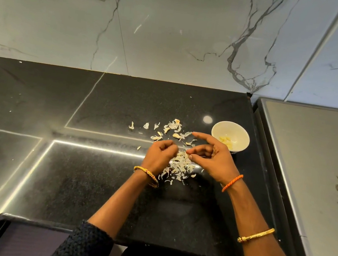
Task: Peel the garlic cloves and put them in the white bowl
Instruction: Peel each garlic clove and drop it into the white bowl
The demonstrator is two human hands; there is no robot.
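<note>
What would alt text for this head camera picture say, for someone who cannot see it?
Two hands, left hand and right hand, work a garlic clove between their fingertips above a pile of papery skins on a black counter. A white bowl holding peeled cloves stands just beyond the right hand.

Premises: a home kitchen. Polished black granite counter meets a grey-veined marble wall at 12 o'clock. Garlic skins litter the centre; a white bowl of peeled cloves sits at 2 o'clock. Steel surface at 3 o'clock.
</note>
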